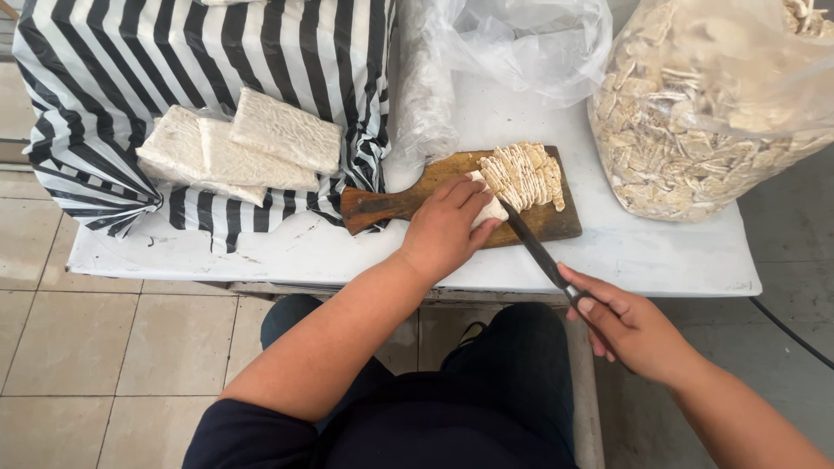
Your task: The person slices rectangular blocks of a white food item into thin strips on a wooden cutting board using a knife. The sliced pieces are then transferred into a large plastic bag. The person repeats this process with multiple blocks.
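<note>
**Knife on pale block, mid-board**

Knife [532,246]: long axis runs diag., handle at approx. 5 o'clock, blade tip toward 11 o'clock, meeting the pale block [489,209] on the wooden cutting board [556,221]. Blade dark, narrow; tip hidden behind the block.

Right hand [627,326]: fingers curled tight around the knife handle, clamped shut on it, off the table [625,252] edge at 5 o'clock from the board.

Left hand [445,227]: fingers bent, pressed down on the block's top, thumb at its near side; holding it, not fully closed.

Block: whitish, grainy, only a short stub left. At its 1 o'clock, a fanned row of thin slices [526,175], cream w/ ragged edges, leaning together.

Board handle points to 9 o'clock. More wrapped blocks [252,149] lie on striped plastic [174,52] at 10 o'clock; big clear bag of slices [704,113] at 2 o'clock.
</note>
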